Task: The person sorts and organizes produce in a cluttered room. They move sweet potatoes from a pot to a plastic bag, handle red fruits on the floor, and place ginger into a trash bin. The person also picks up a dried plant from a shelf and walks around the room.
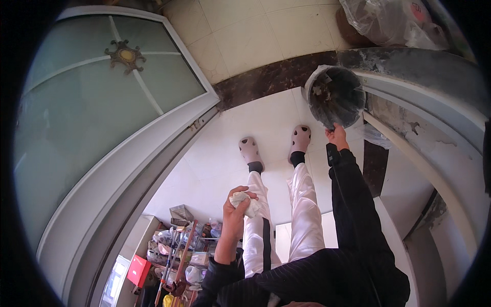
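My right hand grips the near rim of a dark trash bin, which has a clear plastic liner folded over its edge. Some small scraps lie inside the bin, too dim to name. A crumpled white tissue or cloth is held in my left hand, above my left leg. Between the two hands there is a wide gap, and the left one is well away from the bin.
A frosted-glass door with an ornament stands open on the left. A dark stone threshold crosses the floor ahead. The white door frame is beside the bin. Plastic bags sit beyond; cluttered shelves are at lower left.
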The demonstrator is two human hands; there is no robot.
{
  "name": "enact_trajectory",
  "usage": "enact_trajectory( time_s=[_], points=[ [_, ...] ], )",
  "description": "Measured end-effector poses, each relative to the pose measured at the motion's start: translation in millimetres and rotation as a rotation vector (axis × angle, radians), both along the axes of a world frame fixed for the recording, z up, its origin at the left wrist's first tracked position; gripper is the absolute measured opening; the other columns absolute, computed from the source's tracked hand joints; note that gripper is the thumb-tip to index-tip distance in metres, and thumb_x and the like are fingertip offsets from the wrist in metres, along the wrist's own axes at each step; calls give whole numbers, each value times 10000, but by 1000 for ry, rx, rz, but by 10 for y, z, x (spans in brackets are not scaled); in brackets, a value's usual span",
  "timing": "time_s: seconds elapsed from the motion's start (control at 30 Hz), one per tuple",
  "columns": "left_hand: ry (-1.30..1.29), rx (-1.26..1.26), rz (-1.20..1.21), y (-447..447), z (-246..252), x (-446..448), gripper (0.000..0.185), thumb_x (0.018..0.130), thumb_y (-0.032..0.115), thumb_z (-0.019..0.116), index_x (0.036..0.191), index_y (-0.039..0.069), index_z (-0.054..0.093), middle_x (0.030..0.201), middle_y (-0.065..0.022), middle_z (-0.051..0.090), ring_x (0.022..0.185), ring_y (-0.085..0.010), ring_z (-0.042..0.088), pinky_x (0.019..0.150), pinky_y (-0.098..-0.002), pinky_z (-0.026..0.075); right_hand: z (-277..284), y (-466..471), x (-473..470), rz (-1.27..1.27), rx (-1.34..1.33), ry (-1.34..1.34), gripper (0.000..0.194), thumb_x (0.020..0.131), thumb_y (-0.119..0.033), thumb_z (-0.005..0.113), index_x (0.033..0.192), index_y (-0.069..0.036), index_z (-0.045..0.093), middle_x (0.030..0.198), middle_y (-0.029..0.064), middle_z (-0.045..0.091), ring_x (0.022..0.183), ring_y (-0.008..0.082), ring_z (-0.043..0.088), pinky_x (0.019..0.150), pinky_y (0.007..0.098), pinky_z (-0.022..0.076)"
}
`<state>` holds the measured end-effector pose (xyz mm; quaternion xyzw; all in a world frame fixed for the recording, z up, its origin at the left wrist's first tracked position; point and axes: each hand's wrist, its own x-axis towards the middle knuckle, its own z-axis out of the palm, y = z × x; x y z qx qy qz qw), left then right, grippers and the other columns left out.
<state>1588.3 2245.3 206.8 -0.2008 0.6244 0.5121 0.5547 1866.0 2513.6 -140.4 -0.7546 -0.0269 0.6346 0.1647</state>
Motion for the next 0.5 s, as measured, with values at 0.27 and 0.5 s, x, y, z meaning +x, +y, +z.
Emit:
enact_trajectory(
  time_s=[0.27, 0.5],
  points=[
    [115, 47, -118, -73, 550, -345, 285, 903, 86, 558, 1172, 8, 505, 945, -75, 658, 884, -133, 604, 817, -272, 474, 1353, -306, -480, 377, 197, -337, 201, 843, -159, 574, 837, 38, 536, 613, 149, 553, 436, 265, 556, 354, 379, 401],
    [265, 113, 14, -402, 1391, -555, 260, 879, 114, 625, 1109, 23, 543, 880, -51, 647, 778, -120, 611, 685, -251, 490, 2799, -646, -580, 1116, 339, -278, 300, 818, -198, 570, 652, 51, 585, 479, 147, 550, 418, 268, 583, 405, 394, 448]
  ],
)
